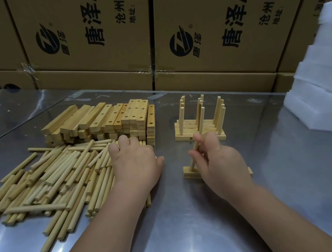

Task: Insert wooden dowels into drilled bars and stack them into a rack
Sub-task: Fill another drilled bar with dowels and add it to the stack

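The right grip (pixel 221 158) is pinching a pale round wooden dowel (pixel 193 162) tilted in a drilled wooden bar (pixel 189 174), while the left grip (pixel 134 162) is touching loose dowels (pixel 51 180), hold unclear.

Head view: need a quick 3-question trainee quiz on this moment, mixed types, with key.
1. True or false: the right hand pinches a dowel set in a bar.
2. Fill in: seen from the person, the finished stack stands ___ (nearer/farther) than that bar.
3. The left hand is on: A the loose dowel pile; B the finished stack; C the bar.

Key: 1 true; 2 farther; 3 A.
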